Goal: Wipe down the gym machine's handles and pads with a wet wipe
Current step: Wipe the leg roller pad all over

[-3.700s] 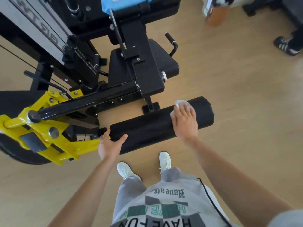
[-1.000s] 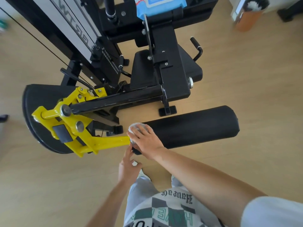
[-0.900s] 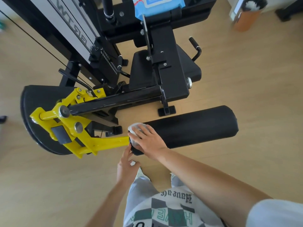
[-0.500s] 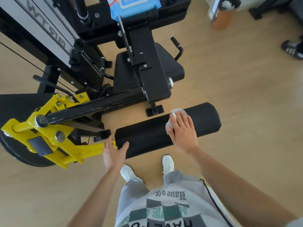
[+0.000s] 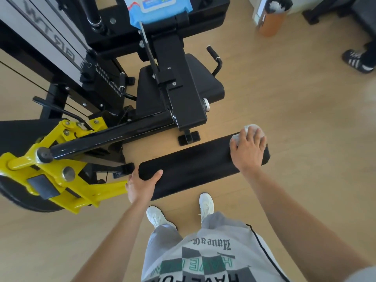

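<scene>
A black roller pad lies across the middle of the view, fixed at its left end to a yellow arm of the gym machine. My right hand presses a crumpled white wet wipe against the pad's right end, fingers spread over it. My left hand holds the pad's left end, thumb on top and fingers underneath. Behind the pad are the black seat pad and a black side handle.
A blue pack of wipes lies on the machine's upper pad. An orange bin stands at the back right on the wooden floor. Another person's shoe is at the far right. My own white shoes stand just under the roller.
My right hand slid the wipe along the roller from its left end to its right end. My left hand came up and took hold of the left end.
</scene>
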`<state>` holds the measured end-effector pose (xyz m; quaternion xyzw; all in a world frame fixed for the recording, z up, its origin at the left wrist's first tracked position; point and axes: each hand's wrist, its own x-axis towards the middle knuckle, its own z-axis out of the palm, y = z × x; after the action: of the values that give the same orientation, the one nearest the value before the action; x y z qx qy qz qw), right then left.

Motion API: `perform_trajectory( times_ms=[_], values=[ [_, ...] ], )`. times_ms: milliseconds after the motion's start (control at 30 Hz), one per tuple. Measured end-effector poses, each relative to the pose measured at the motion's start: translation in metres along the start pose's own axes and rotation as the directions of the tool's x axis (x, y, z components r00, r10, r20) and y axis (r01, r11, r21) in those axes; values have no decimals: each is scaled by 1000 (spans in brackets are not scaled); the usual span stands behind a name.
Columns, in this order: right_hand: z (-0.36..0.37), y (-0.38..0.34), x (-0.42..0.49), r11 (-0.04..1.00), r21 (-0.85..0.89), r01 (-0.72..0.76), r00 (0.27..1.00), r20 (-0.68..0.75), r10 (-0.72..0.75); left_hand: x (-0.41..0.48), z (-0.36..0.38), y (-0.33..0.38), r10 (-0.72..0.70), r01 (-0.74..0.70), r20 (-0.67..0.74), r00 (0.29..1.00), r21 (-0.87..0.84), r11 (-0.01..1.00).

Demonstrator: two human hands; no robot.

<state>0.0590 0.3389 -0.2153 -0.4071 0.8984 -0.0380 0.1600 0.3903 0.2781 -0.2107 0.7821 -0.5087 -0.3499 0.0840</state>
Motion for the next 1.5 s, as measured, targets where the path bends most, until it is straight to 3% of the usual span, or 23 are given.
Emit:
perform_trajectory(
  times_ms=[200, 500, 600, 833, 1100, 1267, 1500],
  values=[
    [24, -50, -47, 912, 10, 411, 910, 61, -411, -12, -2, -2, 11, -11, -9, 1000, -43, 999],
    [48, -109, -77, 668, -27, 743, 662, 179, -728, -14, -5, -6, 45, -45, 4, 999, -6, 999],
    [44, -92, -69, 651, -11, 759, 645, 150, -749, -17, -5, -6, 64, -64, 1, 998, 10, 998],
    [20, -17, -38, 895, 4, 445, 895, -1, -445, -25, -7, -4, 87, -87, -4, 996, 18, 996],
    [19, -17, -29, 971, -44, 234, 972, -23, -235, -29, -6, -17, 119, -119, 7, 993, -1, 993],
    [32, -78, -57, 886, 1, 464, 885, 54, -463, -31, -8, -35, 137, -134, 31, 990, -83, 987],
    [60, -160, -102, 676, 14, 736, 664, 175, -727, -43, -18, -44, 68, -44, 86, 994, -252, 967]
  ],
)
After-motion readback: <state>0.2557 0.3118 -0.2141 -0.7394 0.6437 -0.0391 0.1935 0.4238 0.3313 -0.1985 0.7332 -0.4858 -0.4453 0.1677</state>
